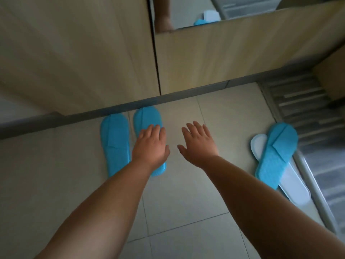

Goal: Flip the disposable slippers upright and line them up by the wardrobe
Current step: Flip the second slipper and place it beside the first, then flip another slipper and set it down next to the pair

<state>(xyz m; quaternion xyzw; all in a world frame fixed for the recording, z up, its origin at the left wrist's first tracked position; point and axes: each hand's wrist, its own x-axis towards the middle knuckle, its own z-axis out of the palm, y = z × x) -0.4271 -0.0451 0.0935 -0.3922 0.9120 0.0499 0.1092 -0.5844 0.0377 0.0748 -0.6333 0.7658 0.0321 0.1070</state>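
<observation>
Two blue disposable slippers lie upright side by side, toes against the wardrobe's grey plinth: the left slipper (pixel 115 141) and the second slipper (pixel 146 118). My left hand (pixel 151 144) rests flat over the second slipper, fingers spread, gripping nothing. Over bare tile to its right hovers my right hand (pixel 198 144), open and empty. Further right, a third blue slipper (pixel 274 152) lies upright and slanted across an upside-down slipper (pixel 291 182) showing its white sole.
The wooden wardrobe (pixel 74 53) fills the top, with a mirror panel (pixel 186 12) reflecting a slipper. A grey striped mat (pixel 302 103) and a metal threshold strip (pixel 313 187) run along the right. Beige floor tiles (pixel 186 202) lie between my forearms.
</observation>
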